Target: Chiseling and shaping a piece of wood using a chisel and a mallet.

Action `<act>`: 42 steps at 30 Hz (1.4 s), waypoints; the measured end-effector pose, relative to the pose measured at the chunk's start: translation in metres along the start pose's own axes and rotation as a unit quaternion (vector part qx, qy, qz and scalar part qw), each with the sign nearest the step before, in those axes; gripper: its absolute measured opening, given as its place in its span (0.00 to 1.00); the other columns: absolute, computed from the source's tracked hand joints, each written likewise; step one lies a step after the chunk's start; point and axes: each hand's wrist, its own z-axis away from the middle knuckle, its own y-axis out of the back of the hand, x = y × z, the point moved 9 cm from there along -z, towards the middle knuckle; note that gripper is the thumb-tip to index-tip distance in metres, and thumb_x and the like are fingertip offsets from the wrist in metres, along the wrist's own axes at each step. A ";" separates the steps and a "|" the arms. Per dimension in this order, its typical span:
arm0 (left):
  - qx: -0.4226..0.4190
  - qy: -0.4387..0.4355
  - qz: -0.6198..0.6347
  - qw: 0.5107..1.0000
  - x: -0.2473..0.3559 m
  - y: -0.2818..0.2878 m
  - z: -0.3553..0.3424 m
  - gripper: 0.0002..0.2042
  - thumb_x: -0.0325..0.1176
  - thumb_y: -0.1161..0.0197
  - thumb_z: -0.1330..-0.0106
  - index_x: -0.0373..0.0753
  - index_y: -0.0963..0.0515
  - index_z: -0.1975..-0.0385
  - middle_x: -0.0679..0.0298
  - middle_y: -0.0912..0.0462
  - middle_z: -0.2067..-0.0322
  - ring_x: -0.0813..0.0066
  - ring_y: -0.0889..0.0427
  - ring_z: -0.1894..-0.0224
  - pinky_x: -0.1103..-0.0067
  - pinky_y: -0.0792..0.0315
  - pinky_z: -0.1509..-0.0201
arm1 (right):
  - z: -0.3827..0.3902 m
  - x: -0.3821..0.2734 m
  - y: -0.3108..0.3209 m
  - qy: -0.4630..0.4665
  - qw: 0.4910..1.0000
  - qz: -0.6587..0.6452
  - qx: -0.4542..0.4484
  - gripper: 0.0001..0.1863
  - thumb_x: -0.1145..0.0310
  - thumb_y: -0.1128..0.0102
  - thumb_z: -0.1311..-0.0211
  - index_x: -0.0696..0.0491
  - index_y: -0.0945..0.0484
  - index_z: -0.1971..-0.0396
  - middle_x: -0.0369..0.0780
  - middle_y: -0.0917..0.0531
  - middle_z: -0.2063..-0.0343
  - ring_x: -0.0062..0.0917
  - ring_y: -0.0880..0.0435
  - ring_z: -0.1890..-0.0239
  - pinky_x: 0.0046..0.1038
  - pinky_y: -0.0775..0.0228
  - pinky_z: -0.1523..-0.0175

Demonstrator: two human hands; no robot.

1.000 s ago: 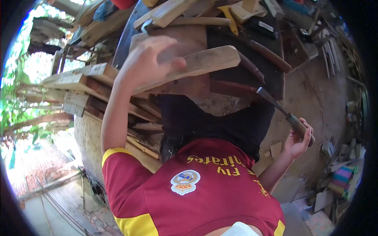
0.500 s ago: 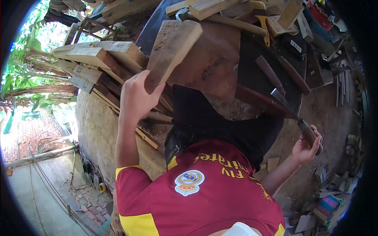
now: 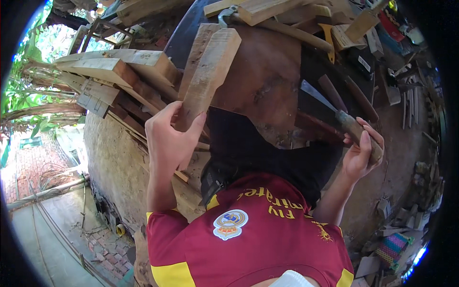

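A pale, squared wooden block with a notch in one edge is gripped near its lower end by my left hand, thumb on one side and fingers on the other. It stands tilted over the bench. Over on the right, my right hand is wrapped around the handle of a chisel. The flat metal blade points up and left across the dark bench, apart from the block. Behind the block, a board is partly hidden.
A brown sheet covers part of the bench. Farther back lie a hammer, a yellow-handled brush, wood offcuts and a black box. Two wooden-handled tools lie near the chisel. Stacked timber fills the left.
My right hand has risen and moved left with the chisel, whose blade now reaches farther over the bench. My left hand has lowered slightly, turning the block so a paler face shows.
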 end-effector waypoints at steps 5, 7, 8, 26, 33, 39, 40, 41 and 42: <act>0.043 0.008 0.004 0.999 -0.001 0.012 0.005 0.21 0.37 0.28 0.48 0.25 0.21 0.62 0.44 0.17 0.71 0.54 0.15 0.68 0.71 0.24 0.61 | -0.004 -0.011 -0.011 0.031 0.999 -0.004 -0.016 0.11 0.74 0.47 0.38 0.66 0.25 0.61 0.57 0.18 0.62 0.32 0.16 0.72 0.22 0.23 0.77; 0.062 0.009 -0.008 0.998 -0.006 0.014 0.005 0.20 0.37 0.28 0.48 0.25 0.20 0.62 0.44 0.17 0.72 0.53 0.15 0.69 0.71 0.24 0.62 | -0.006 -0.012 -0.016 0.033 0.999 -0.007 -0.018 0.11 0.74 0.47 0.38 0.66 0.25 0.61 0.57 0.18 0.62 0.32 0.16 0.73 0.21 0.24 0.77; 0.068 0.009 -0.005 0.998 -0.009 0.014 0.004 0.20 0.37 0.29 0.48 0.25 0.20 0.63 0.44 0.17 0.72 0.52 0.15 0.69 0.71 0.24 0.62 | -0.008 -0.012 -0.020 0.028 0.999 -0.011 -0.020 0.10 0.74 0.47 0.39 0.66 0.25 0.61 0.57 0.18 0.62 0.32 0.16 0.73 0.21 0.24 0.77; 0.081 0.025 -0.138 0.987 -0.006 -0.003 -0.054 0.18 0.42 0.30 0.47 0.29 0.21 0.70 0.44 0.17 0.70 0.46 0.17 0.64 0.63 0.23 0.58 | 0.007 0.001 -0.019 0.018 0.999 -0.027 -0.020 0.11 0.76 0.47 0.39 0.65 0.26 0.59 0.58 0.19 0.59 0.34 0.16 0.70 0.25 0.20 0.73; 0.140 -0.001 -0.112 0.984 -0.015 0.002 -0.056 0.23 0.44 0.25 0.51 0.30 0.19 0.63 0.47 0.16 0.63 0.53 0.16 0.58 0.68 0.25 0.51 | 0.008 0.007 -0.013 -0.013 0.999 -0.039 -0.034 0.11 0.76 0.48 0.39 0.65 0.26 0.58 0.58 0.20 0.58 0.36 0.15 0.67 0.26 0.19 0.72; 0.139 0.028 -0.139 0.980 -0.009 -0.003 -0.062 0.24 0.46 0.26 0.50 0.31 0.21 0.62 0.49 0.17 0.62 0.53 0.17 0.58 0.67 0.25 0.52 | 0.010 0.006 -0.013 -0.007 0.999 -0.035 -0.036 0.12 0.76 0.48 0.39 0.65 0.26 0.58 0.58 0.20 0.57 0.36 0.15 0.67 0.26 0.19 0.71; 0.142 0.027 -0.146 0.979 -0.007 -0.002 -0.060 0.25 0.47 0.26 0.50 0.32 0.22 0.62 0.49 0.17 0.62 0.53 0.17 0.57 0.67 0.25 0.52 | 0.011 0.007 -0.012 -0.008 0.999 -0.034 -0.035 0.12 0.76 0.48 0.39 0.66 0.27 0.58 0.58 0.20 0.57 0.36 0.15 0.67 0.26 0.19 0.71; 0.146 0.026 -0.154 0.977 -0.006 0.000 -0.058 0.25 0.48 0.27 0.49 0.32 0.22 0.62 0.49 0.17 0.62 0.53 0.17 0.57 0.66 0.25 0.52 | 0.011 0.008 -0.011 -0.010 0.999 -0.033 -0.034 0.12 0.76 0.48 0.39 0.66 0.27 0.57 0.58 0.20 0.57 0.36 0.16 0.67 0.27 0.19 0.70; 0.149 0.025 -0.161 0.975 -0.005 0.002 -0.055 0.25 0.49 0.27 0.49 0.32 0.22 0.62 0.50 0.17 0.62 0.53 0.18 0.57 0.66 0.25 0.52 | 0.012 0.009 -0.010 -0.012 0.999 -0.031 -0.034 0.12 0.76 0.48 0.39 0.66 0.27 0.57 0.58 0.20 0.56 0.36 0.16 0.67 0.27 0.19 0.70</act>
